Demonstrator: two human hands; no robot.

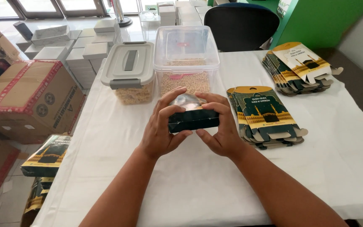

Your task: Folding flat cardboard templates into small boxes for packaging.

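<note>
My left hand (161,128) and my right hand (219,126) together grip a small dark green folded box (193,119) above the white-clothed table (181,176). A clear plastic bag (185,100) pokes out of the box's top, between my fingertips. My left fingers curl over the box's left end, my right fingers over its right end. Just behind the box stands an open clear container (186,59) holding small tan pieces.
A lidded grey-topped container (129,71) stands left of the open one. Two stacks of flat green-and-gold box blanks (265,115) (299,67) lie to the right. Cardboard cartons (30,96) and finished boxes (47,155) sit on the floor left. A black chair (240,25) stands behind the table.
</note>
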